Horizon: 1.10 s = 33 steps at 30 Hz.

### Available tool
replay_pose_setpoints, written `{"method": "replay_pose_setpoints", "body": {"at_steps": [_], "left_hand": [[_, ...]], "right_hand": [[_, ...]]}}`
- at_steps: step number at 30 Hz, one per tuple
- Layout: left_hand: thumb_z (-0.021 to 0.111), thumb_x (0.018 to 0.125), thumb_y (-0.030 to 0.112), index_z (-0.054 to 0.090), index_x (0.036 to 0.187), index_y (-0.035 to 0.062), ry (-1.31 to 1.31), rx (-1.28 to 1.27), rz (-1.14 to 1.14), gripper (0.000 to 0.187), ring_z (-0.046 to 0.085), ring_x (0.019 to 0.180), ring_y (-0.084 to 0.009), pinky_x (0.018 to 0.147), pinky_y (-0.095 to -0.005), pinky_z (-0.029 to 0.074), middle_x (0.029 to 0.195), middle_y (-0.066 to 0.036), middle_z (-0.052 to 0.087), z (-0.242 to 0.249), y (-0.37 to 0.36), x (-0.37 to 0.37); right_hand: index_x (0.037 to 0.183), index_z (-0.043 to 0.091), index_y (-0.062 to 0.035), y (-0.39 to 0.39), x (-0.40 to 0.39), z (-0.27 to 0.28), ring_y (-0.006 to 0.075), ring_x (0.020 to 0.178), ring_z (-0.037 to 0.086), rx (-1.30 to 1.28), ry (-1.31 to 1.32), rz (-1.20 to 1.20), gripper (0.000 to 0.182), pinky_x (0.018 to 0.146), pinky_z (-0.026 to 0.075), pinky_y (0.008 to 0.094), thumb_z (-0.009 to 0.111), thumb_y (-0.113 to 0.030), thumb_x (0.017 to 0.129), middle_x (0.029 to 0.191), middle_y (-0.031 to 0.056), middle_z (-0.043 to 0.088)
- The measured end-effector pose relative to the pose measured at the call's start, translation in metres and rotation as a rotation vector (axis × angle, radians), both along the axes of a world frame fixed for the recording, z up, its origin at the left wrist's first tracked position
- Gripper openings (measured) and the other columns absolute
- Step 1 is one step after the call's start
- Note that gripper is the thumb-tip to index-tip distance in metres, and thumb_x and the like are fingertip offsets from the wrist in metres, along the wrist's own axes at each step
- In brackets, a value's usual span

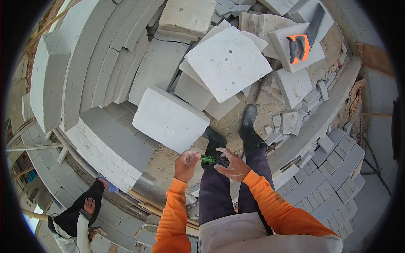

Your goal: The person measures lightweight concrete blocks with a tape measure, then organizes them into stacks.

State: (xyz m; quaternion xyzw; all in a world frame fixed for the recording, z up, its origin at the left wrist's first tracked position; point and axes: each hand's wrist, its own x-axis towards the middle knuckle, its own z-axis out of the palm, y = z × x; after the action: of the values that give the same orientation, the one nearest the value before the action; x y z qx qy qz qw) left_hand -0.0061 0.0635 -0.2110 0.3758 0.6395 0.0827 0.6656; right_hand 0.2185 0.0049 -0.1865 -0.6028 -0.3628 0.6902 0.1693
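Live from my end: my left hand pinches the green strip, and my right hand's grip curls around the dark piece beside it, above the boots. Light pressure, wrists steady, strip straight: that's how I'd work it.

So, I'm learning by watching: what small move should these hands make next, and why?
Probably bring the small green-and-black item over the pale block just ahead: the left hand pinches its green part, the right hand is around its dark part, and that block's upper face lies uncovered.
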Motion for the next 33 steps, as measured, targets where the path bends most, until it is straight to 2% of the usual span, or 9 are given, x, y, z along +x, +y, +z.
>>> {"method": "replay_pose_setpoints", "body": {"at_steps": [6,9,15,16,20,23,24,28,33], "left_hand": [[0.066,0.093,0.018,0.064,0.106,-0.0014,-0.053,-0.007,0.032,0.024,0.065,0.088,-0.0159,0.082,-0.028,0.051,0.099,-0.009,0.068,0.003,-0.042,0.071],[0.066,0.093,0.018,0.064,0.106,-0.0006,0.053,0.402,-0.195,0.023,0.067,0.088,-0.0211,0.082,-0.0303,0.052,0.101,-0.012,0.066,0.001,-0.044,0.07],[0.066,0.093,0.019,0.065,0.104,-0.0011,0.158,0.196,-0.03,0.023,0.066,0.093,-0.0182,0.083,-0.0289,0.051,0.103,-0.011,0.067,-0.007,-0.042,0.069],[0.067,0.092,0.02,0.065,0.105,-0.0013,0.182,0.206,-0.016,0.025,0.066,0.092,-0.0178,0.083,-0.0286,0.051,0.102,-0.011,0.067,-0.008,-0.041,0.071],[0.066,0.093,0.029,0.064,0.109,0.0012,0.204,0.232,-0.049,0.032,0.066,0.094,-0.0218,0.085,-0.0314,0.052,0.108,-0.012,0.064,-0.021,-0.02,0.085],[0.065,0.094,0.032,0.062,0.112,0.0011,0.183,0.324,0.047,0.036,0.064,0.096,-0.0208,0.086,-0.0312,0.051,0.109,-0.011,0.063,-0.019,0.026,0.12],[0.065,0.094,0.034,0.061,0.114,0.0006,0.202,0.329,0.07,0.039,0.063,0.097,-0.0201,0.087,-0.0315,0.051,0.111,-0.011,0.063,-0.011,0.045,0.134],[0.061,0.095,0.043,0.055,0.122,-0.0016,0.186,0.365,0.213,0.052,0.061,0.099,-0.0191,0.088,-0.0322,0.05,0.116,-0.012,0.06,-0.01,0.083,0.167],[0.057,0.094,0.055,0.039,0.137,-0.0017,0.041,0.122,0.544,0.073,0.055,0.114,-0.0272,0.096,-0.0392,0.046,0.133,-0.017,0.049,-0.022,0.09,0.2]], "right_hand": [[0.141,0.036,-0.0004,-0.005,0.035,0.004,0.0381,0.119,0.055,0.057,-0.055,0.091,0.074,0.099,0.045,0.0422,0.066,-0.04,0.087,0.129,0.0249,0.054],[0.138,0.04,0.0003,-0.012,0.054,0.004,0.0381,0.119,0.055,0.058,-0.174,0.137,0.071,0.1,0.044,0.0422,0.067,-0.041,0.086,0.129,0.0247,0.054],[0.131,0.047,0.0021,-0.02,0.11,-0.001,0.0346,0.112,0.058,0.063,-0.251,-0.103,0.068,0.097,0.045,0.0399,0.072,-0.04,0.084,0.117,0.0235,0.058],[0.131,0.047,0.0024,-0.022,0.12,-0.006,0.0259,0.1,0.062,0.076,-0.246,-0.186,0.067,0.088,0.05,0.034,0.074,-0.037,0.084,0.109,0.0158,0.062],[0.13,0.049,0.0027,-0.005,0.163,0.014,0.0109,0.084,0.06,-0.249,-0.02,-0.659,0.063,0.068,0.05,0.0223,0.075,-0.032,0.085,0.101,0.0066,0.063],[0.127,0.052,0.0039,-0.023,0.203,-0.011,0.0124,0.08,0.059,-0.141,-0.218,-0.772,0.061,0.069,0.051,0.0247,0.075,-0.033,0.084,0.098,0.0057,0.063],[0.124,0.054,0.0047,-0.034,0.222,-0.031,0.0196,0.082,0.06,-0.099,-0.34,-0.733,0.063,0.077,0.052,0.0312,0.077,-0.035,0.08,0.103,0.0097,0.062],[0.123,0.054,0.0035,-0.025,0.295,-0.074,0.0326,0.102,0.054,0.143,-0.914,-0.469,0.065,0.094,0.044,0.0401,0.077,-0.034,0.075,0.109,0.0179,0.057],[0.126,0.052,0.0007,0.019,0.376,-0.141,0.0397,0.117,0.042,0.302,-1.208,-0.362,0.066,0.102,0.036,0.0457,0.077,-0.033,0.075,0.122,0.021,0.048]]}}
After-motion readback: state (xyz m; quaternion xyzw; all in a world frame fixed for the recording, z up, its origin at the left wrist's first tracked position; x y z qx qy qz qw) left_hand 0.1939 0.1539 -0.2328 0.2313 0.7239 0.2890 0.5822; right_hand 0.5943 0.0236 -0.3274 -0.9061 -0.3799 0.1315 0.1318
